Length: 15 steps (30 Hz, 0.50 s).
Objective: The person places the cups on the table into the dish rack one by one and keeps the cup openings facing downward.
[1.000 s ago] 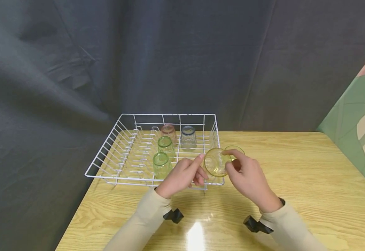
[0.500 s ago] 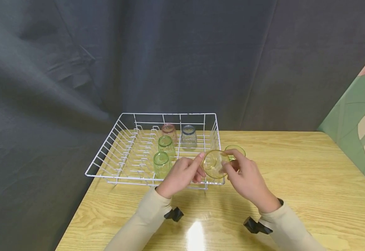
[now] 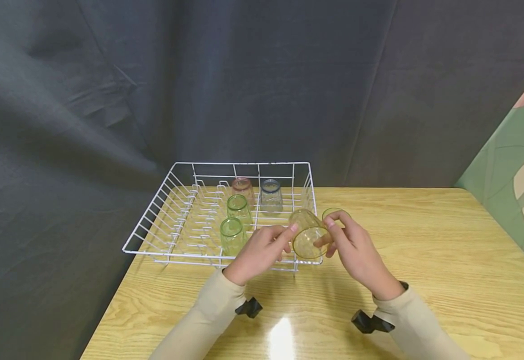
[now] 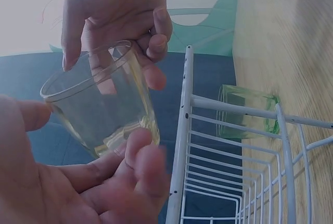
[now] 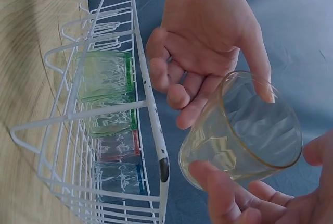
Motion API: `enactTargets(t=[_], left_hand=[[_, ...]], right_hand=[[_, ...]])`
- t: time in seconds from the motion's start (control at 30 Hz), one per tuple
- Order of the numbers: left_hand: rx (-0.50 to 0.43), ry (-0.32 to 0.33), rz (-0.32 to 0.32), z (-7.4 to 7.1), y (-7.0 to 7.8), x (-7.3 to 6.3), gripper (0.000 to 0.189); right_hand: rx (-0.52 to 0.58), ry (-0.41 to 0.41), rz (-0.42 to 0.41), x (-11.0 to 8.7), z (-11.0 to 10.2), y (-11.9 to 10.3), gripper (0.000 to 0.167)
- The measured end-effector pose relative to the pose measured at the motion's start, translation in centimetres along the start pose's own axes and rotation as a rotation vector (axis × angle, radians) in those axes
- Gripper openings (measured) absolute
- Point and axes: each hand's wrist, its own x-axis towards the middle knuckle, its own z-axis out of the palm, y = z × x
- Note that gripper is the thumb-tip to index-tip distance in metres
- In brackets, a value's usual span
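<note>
Between both hands, above the rack's front right corner, is a yellow-tinted drinking glass [image 3: 307, 243], tilted with its mouth toward me. My left hand [image 3: 262, 250] holds it from the left, thumb at the rim and fingers curled by the base, as the left wrist view shows of the same glass [image 4: 104, 104]. From the right, my right hand [image 3: 356, 255] holds it too, with a fingertip showing at the mouth. In the right wrist view, the right thumb [image 5: 317, 151] is at the rim and the fingers are along the side.
A white wire dish rack [image 3: 172, 255] stands on the wooden table [image 3: 424, 240]. Upside down in it are two green glasses [image 3: 232, 237], a pink glass [image 3: 242, 189] and a blue glass [image 3: 271, 197]. A yellow-green glass [image 3: 332, 212] stands right of the rack, partly behind my right hand.
The yellow glass has turned in the hands, its mouth swinging down toward me and its side now showing behind. The right fingers have shifted on it; the rack's glasses have stayed put.
</note>
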Motion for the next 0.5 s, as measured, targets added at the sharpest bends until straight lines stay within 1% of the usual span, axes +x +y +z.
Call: enactTargets(t=[0.1,0.17,0.33,0.5], left_hand=[[0.026,0.000,0.025,-0.07,0.06,0.00,0.052],[0.026,-0.004,0.035,-0.10,0.06,0.00,0.050],[0.042,-0.013,0.031,-0.04,0.23,-0.09,0.048],[0.048,-0.015,0.019,0.02,0.35,-0.15,0.046]], right_hand=[[0.009,-0.006,0.006,0.11,-0.14,-0.01,0.037],[0.007,-0.011,0.014,0.16,-0.20,-0.01,0.037],[-0.004,-0.044,0.049,0.18,-0.39,-0.02,0.037],[-0.022,-0.078,0.088,0.19,-0.56,-0.21,0.042]])
